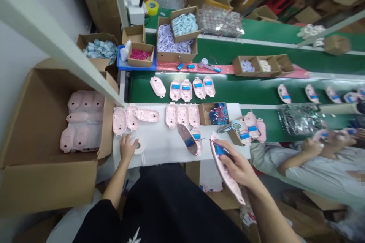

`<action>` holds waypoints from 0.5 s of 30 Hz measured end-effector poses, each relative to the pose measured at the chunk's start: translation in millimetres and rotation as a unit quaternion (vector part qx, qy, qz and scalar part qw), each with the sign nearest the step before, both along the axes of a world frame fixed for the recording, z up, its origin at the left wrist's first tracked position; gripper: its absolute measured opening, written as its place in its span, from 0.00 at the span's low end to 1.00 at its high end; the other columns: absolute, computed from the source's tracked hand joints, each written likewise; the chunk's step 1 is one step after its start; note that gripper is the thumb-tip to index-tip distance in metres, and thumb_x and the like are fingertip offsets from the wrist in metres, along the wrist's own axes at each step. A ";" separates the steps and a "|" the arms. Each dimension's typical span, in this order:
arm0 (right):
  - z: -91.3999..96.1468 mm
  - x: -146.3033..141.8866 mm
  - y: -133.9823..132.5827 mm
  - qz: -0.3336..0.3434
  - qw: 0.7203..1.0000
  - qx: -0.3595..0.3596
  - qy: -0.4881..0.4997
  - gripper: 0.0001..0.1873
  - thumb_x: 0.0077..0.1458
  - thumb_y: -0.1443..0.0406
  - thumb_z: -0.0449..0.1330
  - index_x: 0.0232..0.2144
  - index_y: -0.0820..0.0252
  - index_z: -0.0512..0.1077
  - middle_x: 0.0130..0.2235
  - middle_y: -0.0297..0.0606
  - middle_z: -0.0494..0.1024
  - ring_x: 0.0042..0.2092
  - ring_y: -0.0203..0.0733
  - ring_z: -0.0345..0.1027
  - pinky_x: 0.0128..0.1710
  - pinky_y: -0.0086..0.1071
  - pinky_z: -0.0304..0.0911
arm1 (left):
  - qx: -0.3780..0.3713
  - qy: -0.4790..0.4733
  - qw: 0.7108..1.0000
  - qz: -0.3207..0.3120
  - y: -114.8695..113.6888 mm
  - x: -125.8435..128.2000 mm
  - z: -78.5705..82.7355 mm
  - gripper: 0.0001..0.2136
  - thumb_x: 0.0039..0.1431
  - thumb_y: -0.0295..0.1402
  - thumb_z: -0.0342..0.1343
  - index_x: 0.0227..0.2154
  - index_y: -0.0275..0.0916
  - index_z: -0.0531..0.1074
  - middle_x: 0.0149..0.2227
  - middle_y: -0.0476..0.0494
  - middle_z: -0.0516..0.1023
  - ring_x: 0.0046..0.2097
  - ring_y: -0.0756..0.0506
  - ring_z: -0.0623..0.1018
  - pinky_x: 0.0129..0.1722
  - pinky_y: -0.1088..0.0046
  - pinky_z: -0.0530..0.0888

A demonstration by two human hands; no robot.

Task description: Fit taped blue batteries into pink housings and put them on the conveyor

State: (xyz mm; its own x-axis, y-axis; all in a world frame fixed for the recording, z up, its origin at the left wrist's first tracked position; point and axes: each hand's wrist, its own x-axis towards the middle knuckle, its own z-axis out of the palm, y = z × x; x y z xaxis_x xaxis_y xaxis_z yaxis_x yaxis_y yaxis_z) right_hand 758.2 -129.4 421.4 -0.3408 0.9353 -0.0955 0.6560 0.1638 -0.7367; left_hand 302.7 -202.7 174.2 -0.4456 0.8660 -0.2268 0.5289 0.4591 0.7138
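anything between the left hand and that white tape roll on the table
Nothing visible. The left hand lies right against the white tape roll on the white table, no gap showing between them.

Carton [34, 102] sat at bench's [159, 148] 9 o'clock; shell row [182, 115] on bench, battery box [203, 115] at row's 3 o'clock, conveyor [242, 91] at 12.

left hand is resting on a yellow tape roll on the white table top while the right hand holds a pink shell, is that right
Not quite: the tape roll under the left hand is white, not yellow, as the head view shows. The rest holds: it lies on the white table top, and the right hand holds a pink shell.
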 end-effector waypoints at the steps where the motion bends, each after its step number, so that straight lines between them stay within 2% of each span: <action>1: 10.0 5.5 1.8 0.010 0.998 0.048 -0.032 0.23 0.67 0.57 0.55 0.62 0.42 0.70 0.59 0.44 0.76 0.60 0.58 0.69 0.57 0.55 0.70 | 0.025 0.029 0.999 -0.021 11.2 8.9 3.3 0.23 0.61 0.42 0.61 0.55 0.36 0.73 0.58 0.27 0.73 0.64 0.32 0.67 0.67 0.53 0.59; 2: 18.9 11.4 4.6 0.019 0.994 0.088 -0.064 0.25 0.67 0.59 0.55 0.64 0.40 0.67 0.57 0.45 0.76 0.60 0.59 0.70 0.56 0.57 0.70 | 0.041 0.035 0.998 -0.045 29.0 20.1 6.4 0.21 0.63 0.41 0.58 0.55 0.36 0.73 0.56 0.28 0.74 0.63 0.33 0.69 0.66 0.53 0.61; 4: 33.4 25.3 12.8 0.038 0.982 0.147 -0.111 0.29 0.66 0.62 0.55 0.67 0.38 0.62 0.55 0.46 0.76 0.57 0.61 0.71 0.53 0.60 0.70 | 0.047 0.013 0.995 -0.091 83.8 48.1 11.3 0.18 0.66 0.39 0.55 0.55 0.36 0.73 0.54 0.30 0.76 0.61 0.35 0.71 0.65 0.55 0.63; 8: 57.2 57.8 38.0 0.084 0.965 0.195 -0.155 0.35 0.64 0.64 0.56 0.70 0.33 0.57 0.53 0.46 0.77 0.52 0.63 0.72 0.47 0.61 0.70 | 0.019 -0.031 0.994 -0.107 237.4 107.0 10.9 0.21 0.66 0.36 0.56 0.59 0.34 0.69 0.55 0.30 0.76 0.60 0.37 0.72 0.64 0.58 0.64; 10: 69.0 71.6 53.1 0.103 0.960 0.198 -0.169 0.36 0.64 0.64 0.56 0.71 0.33 0.56 0.54 0.46 0.77 0.51 0.63 0.72 0.46 0.61 0.70 | -0.009 -0.036 0.998 -0.047 308.1 128.6 4.1 0.32 0.62 0.37 0.62 0.65 0.30 0.61 0.61 0.23 0.69 0.64 0.33 0.68 0.65 0.55 0.62; 12: 79.6 80.5 68.9 0.120 0.958 0.194 -0.175 0.36 0.64 0.64 0.56 0.71 0.34 0.56 0.54 0.46 0.77 0.51 0.63 0.72 0.45 0.60 0.70 | -0.056 -0.047 0.996 0.049 361.7 144.0 -4.1 0.43 0.57 0.38 0.67 0.68 0.25 0.52 0.66 0.14 0.61 0.67 0.27 0.63 0.65 0.48 0.59; 14: 87.5 82.9 86.0 0.134 0.957 0.188 -0.177 0.35 0.64 0.64 0.55 0.71 0.34 0.56 0.54 0.47 0.77 0.51 0.63 0.72 0.45 0.60 0.71 | -0.089 -0.061 0.988 0.114 396.7 154.3 -11.2 0.48 0.55 0.36 0.68 0.70 0.22 0.45 0.66 0.08 0.58 0.67 0.24 0.62 0.64 0.42 0.58; 15: 90.1 81.8 95.8 0.142 0.956 0.184 -0.178 0.35 0.65 0.64 0.55 0.71 0.35 0.56 0.54 0.47 0.77 0.51 0.63 0.72 0.45 0.60 0.71 | -0.092 -0.067 0.985 0.128 407.7 157.7 -13.7 0.49 0.56 0.34 0.67 0.70 0.22 0.42 0.65 0.07 0.58 0.67 0.24 0.63 0.63 0.41 0.59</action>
State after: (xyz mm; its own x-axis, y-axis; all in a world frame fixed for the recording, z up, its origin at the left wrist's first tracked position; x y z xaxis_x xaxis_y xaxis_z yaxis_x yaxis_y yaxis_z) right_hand 839.9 -33.6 511.5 -0.5933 0.8024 0.0650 0.7449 0.5778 -0.3336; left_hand 460.3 205.0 160.5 -0.5987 0.6682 -0.4417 0.2860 0.6934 0.6613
